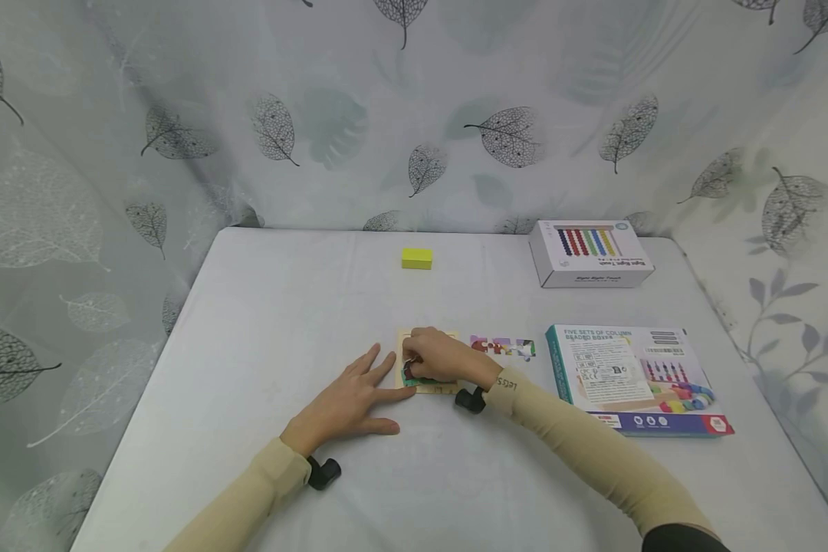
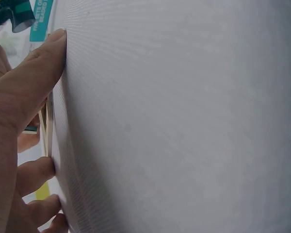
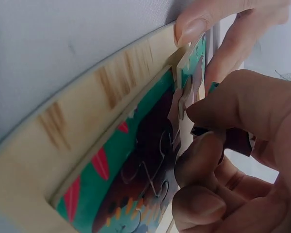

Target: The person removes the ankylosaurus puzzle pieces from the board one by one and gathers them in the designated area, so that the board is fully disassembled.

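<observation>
A wooden jigsaw puzzle board point(image 3: 94, 90) lies on the white table, with picture pieces in green, brown and red inside its pale frame. My right hand point(image 1: 445, 356) is over the board and pinches a dark puzzle piece point(image 3: 238, 141) between thumb and fingers. One green-edged piece point(image 3: 193, 60) sits tilted at the end of the recess, near a fingertip of the other hand. Fingers spread and straight, my left hand point(image 1: 348, 402) rests on the table and touches the board's near left edge. The right hand covers much of the puzzle in the head view.
Several loose puzzle pieces point(image 1: 502, 347) lie right of the board. Farther right is a flat box of beaded columns point(image 1: 628, 376), and behind it stands a white box point(image 1: 589, 257). A yellow block point(image 1: 417, 259) sits near the table's back edge.
</observation>
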`<move>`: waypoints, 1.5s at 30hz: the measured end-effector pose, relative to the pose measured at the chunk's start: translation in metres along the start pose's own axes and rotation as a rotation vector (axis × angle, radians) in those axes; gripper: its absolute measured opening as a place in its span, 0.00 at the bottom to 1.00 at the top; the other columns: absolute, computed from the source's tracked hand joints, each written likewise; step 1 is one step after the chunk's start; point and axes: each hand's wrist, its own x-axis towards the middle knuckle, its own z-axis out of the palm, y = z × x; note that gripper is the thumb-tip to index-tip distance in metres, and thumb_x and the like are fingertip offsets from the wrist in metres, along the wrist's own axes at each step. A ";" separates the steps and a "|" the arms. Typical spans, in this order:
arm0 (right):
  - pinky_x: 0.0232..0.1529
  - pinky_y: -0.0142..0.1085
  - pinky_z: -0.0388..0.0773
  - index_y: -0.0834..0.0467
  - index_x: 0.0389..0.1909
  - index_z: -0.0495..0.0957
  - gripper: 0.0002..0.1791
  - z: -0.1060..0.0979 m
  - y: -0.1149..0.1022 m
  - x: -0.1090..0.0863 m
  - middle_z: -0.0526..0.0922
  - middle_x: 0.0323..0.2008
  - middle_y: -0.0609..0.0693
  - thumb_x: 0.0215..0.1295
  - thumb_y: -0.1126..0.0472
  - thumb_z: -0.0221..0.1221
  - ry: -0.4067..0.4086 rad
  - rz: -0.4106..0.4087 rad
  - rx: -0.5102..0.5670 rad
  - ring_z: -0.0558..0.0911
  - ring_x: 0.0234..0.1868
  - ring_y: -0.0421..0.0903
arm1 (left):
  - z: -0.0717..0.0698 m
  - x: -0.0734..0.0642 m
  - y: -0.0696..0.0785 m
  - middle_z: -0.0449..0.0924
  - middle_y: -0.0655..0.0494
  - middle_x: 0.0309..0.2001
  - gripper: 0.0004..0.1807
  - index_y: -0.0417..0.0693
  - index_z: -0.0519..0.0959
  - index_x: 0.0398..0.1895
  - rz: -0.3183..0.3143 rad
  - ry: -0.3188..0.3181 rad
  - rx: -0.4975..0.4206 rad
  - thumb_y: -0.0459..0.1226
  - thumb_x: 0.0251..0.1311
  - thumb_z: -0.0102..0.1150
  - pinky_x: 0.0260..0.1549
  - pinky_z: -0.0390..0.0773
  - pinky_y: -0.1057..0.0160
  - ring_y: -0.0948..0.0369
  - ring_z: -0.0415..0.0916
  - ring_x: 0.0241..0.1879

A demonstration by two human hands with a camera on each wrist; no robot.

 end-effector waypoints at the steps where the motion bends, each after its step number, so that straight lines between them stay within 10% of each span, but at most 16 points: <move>1: 0.35 0.31 0.68 0.59 0.35 0.80 0.02 0.000 0.000 0.000 0.76 0.32 0.48 0.63 0.65 0.62 0.004 -0.001 0.009 0.68 0.32 0.40 | 0.000 0.000 0.000 0.61 0.39 0.76 0.34 0.72 0.75 0.67 0.001 0.000 0.002 0.65 0.56 0.61 0.68 0.70 0.40 0.33 0.53 0.76; 20: 0.43 0.38 0.83 0.65 0.49 0.82 0.12 -0.040 0.041 -0.056 0.87 0.45 0.57 0.70 0.68 0.55 0.109 0.125 0.114 0.84 0.42 0.46 | -0.001 0.001 0.003 0.58 0.40 0.77 0.34 0.71 0.75 0.66 -0.055 -0.033 -0.048 0.64 0.56 0.63 0.71 0.65 0.38 0.34 0.48 0.78; 28: 0.28 0.31 0.73 0.63 0.49 0.81 0.10 -0.045 0.056 -0.087 0.86 0.39 0.54 0.70 0.66 0.58 0.003 0.224 0.223 0.75 0.22 0.39 | -0.003 0.000 0.004 0.59 0.38 0.77 0.34 0.69 0.76 0.66 -0.050 -0.031 -0.052 0.63 0.56 0.64 0.71 0.65 0.38 0.33 0.48 0.78; 45: 0.25 0.30 0.68 0.60 0.34 0.74 0.10 -0.026 0.062 -0.093 0.77 0.18 0.48 0.64 0.61 0.66 0.008 0.340 0.239 0.73 0.18 0.40 | 0.001 0.001 0.002 0.59 0.38 0.77 0.34 0.70 0.76 0.66 -0.040 -0.019 -0.052 0.64 0.55 0.64 0.70 0.65 0.37 0.32 0.49 0.77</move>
